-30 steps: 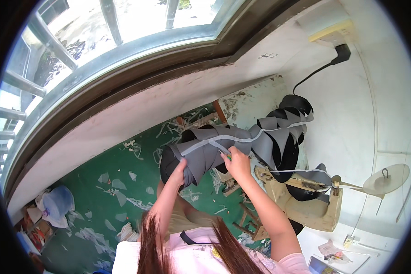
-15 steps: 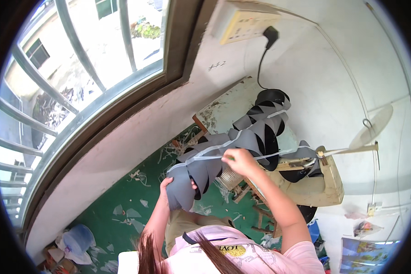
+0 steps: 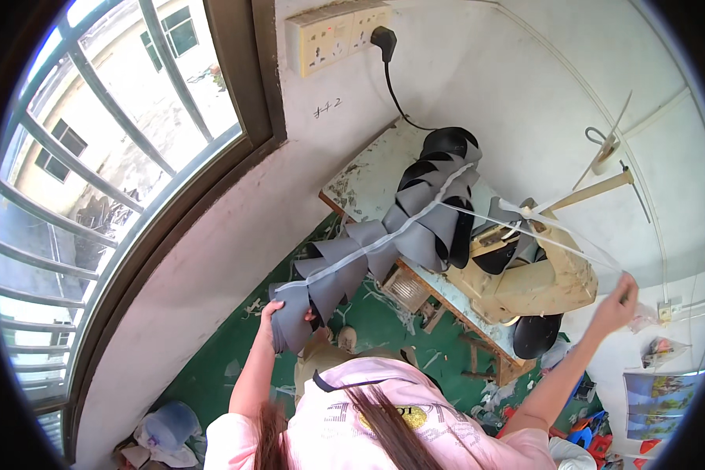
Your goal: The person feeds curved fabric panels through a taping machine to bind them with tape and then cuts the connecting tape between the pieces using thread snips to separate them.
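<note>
Stretching from my left hand toward the far side of the table is a string of overlapping grey curved pieces (image 3: 341, 270), black inside, with a white tape (image 3: 399, 233) along them. My left hand (image 3: 275, 319) grips the nearest grey piece, thumb on top and fingers underneath. Out to the right, my right hand (image 3: 622, 304) is raised with its fingers closed on the end of a thin white tape, which runs back past the beige sewing machine (image 3: 525, 291) to the grey string. Another grey piece (image 3: 500, 249) lies at the machine.
The worktable (image 3: 368, 176) stands against the white wall, below a socket panel (image 3: 338, 37) with a black plug. A barred window (image 3: 125, 141) is on the left. Scraps litter the green floor (image 3: 219, 376). A small fan (image 3: 607, 153) is mounted at the far right.
My right hand has swung from above the grey string out to the far right, drawing the tape with it. My left hand keeps its hold. The view has shifted.
</note>
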Tool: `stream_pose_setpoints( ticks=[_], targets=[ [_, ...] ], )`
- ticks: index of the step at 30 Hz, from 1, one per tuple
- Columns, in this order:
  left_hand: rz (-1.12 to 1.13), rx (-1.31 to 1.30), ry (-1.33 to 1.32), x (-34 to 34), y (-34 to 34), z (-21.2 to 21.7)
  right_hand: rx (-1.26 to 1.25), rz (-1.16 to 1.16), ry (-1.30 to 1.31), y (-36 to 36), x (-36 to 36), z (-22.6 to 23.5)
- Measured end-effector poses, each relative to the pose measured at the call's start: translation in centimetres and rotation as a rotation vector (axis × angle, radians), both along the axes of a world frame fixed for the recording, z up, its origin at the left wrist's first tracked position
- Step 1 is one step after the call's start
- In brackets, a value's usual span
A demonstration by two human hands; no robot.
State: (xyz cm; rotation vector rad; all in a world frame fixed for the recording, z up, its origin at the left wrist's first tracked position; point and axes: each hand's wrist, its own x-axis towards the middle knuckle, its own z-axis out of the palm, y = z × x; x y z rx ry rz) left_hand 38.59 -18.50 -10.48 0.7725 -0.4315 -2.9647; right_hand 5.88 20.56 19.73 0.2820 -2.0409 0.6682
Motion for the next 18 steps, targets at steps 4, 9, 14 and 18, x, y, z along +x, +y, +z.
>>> stream_pose_setpoints(
  ticks=[4,9,14,18],
  targets=[
    [-0.052,0.011,-0.020,-0.1,0.6,0.2,0.083,-0.164,0.014,2.4,0.2,1.5],
    [-0.051,-0.046,-0.207,0.9,0.3,-0.1,0.384,-0.095,-0.442,0.1,0.3,3.9],
    [0.123,-0.327,-0.514,2.3,1.2,-1.0,0.223,0.503,-0.642,-11.2,7.7,-3.8],
    [0.217,-0.436,-0.530,0.7,2.6,1.8,0.249,0.991,-1.277,-20.3,12.9,-14.9]
  ],
)
